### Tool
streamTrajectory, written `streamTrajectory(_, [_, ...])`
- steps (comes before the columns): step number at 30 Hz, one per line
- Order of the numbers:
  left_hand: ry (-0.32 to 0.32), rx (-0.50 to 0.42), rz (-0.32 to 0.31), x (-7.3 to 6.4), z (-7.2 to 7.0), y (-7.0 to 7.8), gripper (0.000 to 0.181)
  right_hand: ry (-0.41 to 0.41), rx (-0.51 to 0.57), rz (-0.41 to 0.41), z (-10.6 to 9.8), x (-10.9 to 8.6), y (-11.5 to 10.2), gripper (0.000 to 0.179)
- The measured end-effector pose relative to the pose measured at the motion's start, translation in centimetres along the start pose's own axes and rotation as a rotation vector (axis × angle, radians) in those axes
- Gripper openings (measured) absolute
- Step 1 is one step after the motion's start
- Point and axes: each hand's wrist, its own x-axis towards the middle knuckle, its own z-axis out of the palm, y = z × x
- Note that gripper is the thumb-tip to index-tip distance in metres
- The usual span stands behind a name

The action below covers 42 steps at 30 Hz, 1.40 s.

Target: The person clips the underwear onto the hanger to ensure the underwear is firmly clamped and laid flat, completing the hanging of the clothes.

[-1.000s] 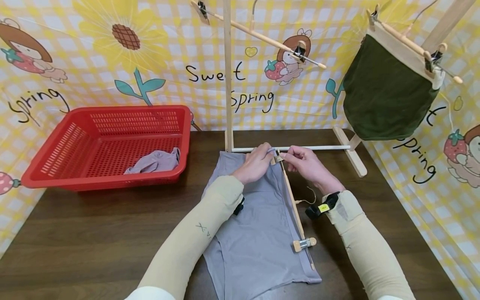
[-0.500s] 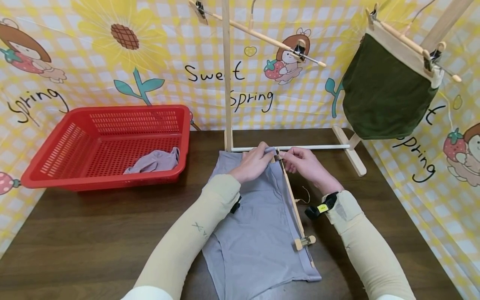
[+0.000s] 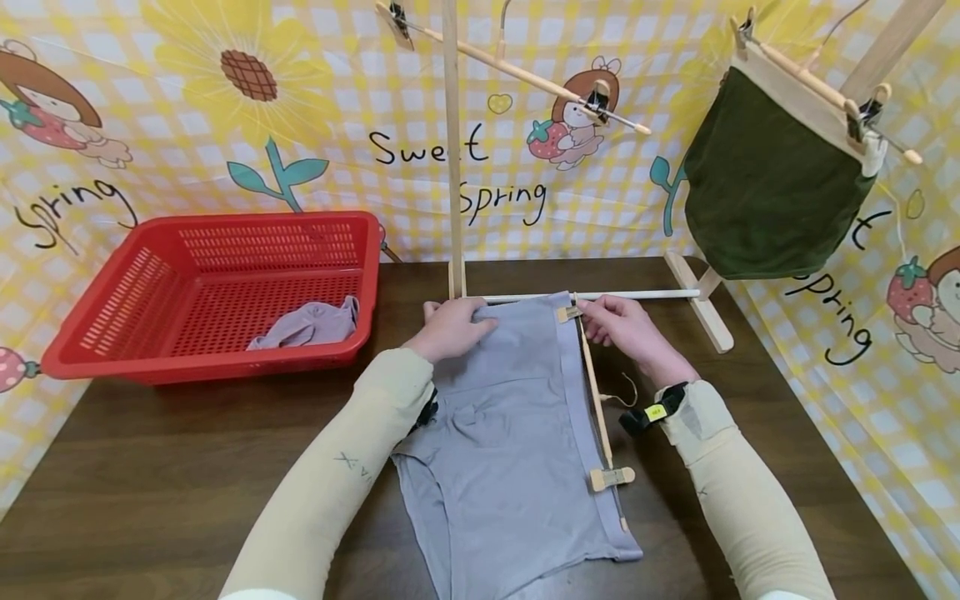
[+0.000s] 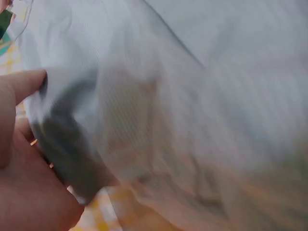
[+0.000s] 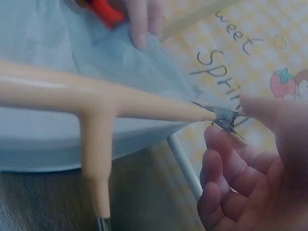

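Grey briefs lie on the table, waistband along a wooden clip hanger. A near clip sits on the waistband. My right hand pinches the far clip between thumb and fingers, at the waistband's far corner; in the right wrist view its metal part shows between the fingertips. My left hand holds the far side edge of the briefs, thumb on top; in the left wrist view the thumb lies on the cloth and the other fingers are partly behind it.
A red basket with a crumpled grey cloth stands at the left. Behind the briefs rises a wooden rack with a white bottom bar. A bare clip hanger and a hanger with a green garment hang above.
My left hand has slid left from the clip and waistband to the side edge of the briefs, spreading the cloth there. The right hand and far clip have shifted slightly right.
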Motion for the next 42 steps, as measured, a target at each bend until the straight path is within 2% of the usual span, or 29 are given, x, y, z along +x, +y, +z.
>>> streamTrajectory(6, [0.080,-0.087,-0.063,-0.8,-0.6,-1.6,0.024,0.003,-0.027,0.058,-0.5,0.2,0.7,0.048])
streamTrajectory(9, [0.119,-0.084,-0.089,-1.0,-0.9,-1.9,0.023,0.004,-0.032,0.092,-0.6,0.2,0.9,0.050])
streamTrajectory(13, [0.189,-0.045,-0.194,-1.2,-1.4,-1.9,0.029,-0.012,-0.035,0.122,-0.7,0.3,1.1,0.052])
streamTrajectory(17, [0.245,-0.072,-0.283,-1.0,-1.8,-1.7,0.028,-0.037,-0.053,0.142,-0.7,0.6,1.3,0.055])
streamTrajectory(23, [0.309,-0.094,-0.307,-0.6,-2.2,-1.7,0.026,-0.034,-0.090,0.158,-0.5,1.3,1.5,0.057])
streamTrajectory(29, [0.291,-0.088,-0.321,-0.6,-1.9,-2.4,0.025,-0.053,-0.154,0.204,-0.3,1.9,1.8,0.057])
streamTrajectory(34, [0.268,-0.083,-0.335,-0.7,-1.5,-2.8,0.025,-0.052,-0.201,0.204,-0.1,2.1,1.9,0.056])
streamTrajectory(42, [0.238,-0.091,-0.342,-1.3,-1.4,-2.6,0.034,-0.040,-0.185,0.203,-0.3,2.0,2.1,0.052])
